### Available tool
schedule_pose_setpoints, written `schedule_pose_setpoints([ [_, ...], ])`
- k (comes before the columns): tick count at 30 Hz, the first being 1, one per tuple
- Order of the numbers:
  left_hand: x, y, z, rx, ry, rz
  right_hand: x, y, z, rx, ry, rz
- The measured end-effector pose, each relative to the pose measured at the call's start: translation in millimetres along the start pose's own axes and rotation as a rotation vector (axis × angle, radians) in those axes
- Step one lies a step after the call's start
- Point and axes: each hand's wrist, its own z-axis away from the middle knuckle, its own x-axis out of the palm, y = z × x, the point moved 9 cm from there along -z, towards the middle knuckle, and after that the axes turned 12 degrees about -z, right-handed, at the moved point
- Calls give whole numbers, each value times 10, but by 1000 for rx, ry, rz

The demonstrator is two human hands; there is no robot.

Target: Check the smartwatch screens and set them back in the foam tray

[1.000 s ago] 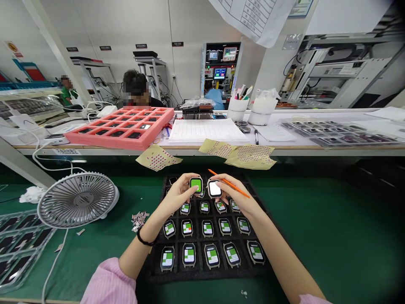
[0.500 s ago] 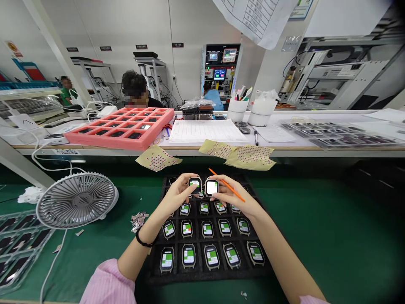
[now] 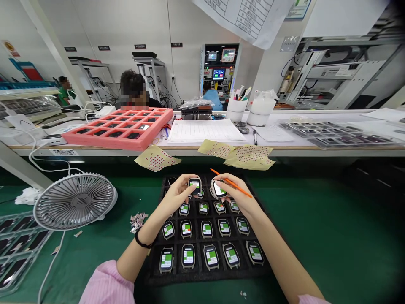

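My left hand (image 3: 181,192) is closed round a smartwatch (image 3: 194,185) without a strap, its screen lit green and white, with the thumb on its face. In my right hand (image 3: 236,192) is a second smartwatch (image 3: 219,189) with a mostly white screen, turned at a slant, thumb over its front. An orange stick (image 3: 232,183), pointed like a pen, lies across the fingers of the same hand. Both hands hover over the far rows of a black foam tray (image 3: 196,273). Rows of smartwatches (image 3: 207,229) with green and white screens lie in its compartments; the hands hide some of them.
A grey fan (image 3: 76,202) stands left, beside small paper scraps (image 3: 138,221) and a clear tray (image 3: 19,249) of dark parts. On the shelf are a pink foam tray (image 3: 126,143), paper sheets (image 3: 205,131) and a pen cup (image 3: 236,109). Yellow sticker sheets (image 3: 249,157) hang off its edge.
The watch in my right hand has moved slightly right, away from the left one, and tilted; the thumb now lies on its screen. The orange stick shifted along. My left hand is nearly still.
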Motion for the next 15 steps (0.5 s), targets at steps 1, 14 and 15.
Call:
schedule_pose_setpoints([
  [1, 0, -1, 1, 0, 0, -3, 7, 0, -2, -4, -13, -1],
  [14, -2, -12, -6, -3, -7, 13, 159, -50, 45, -45, -230, -8],
  [15, -5, -10, -6, -3, -5, 10, 161, -60, 45, -44, -225, -18],
])
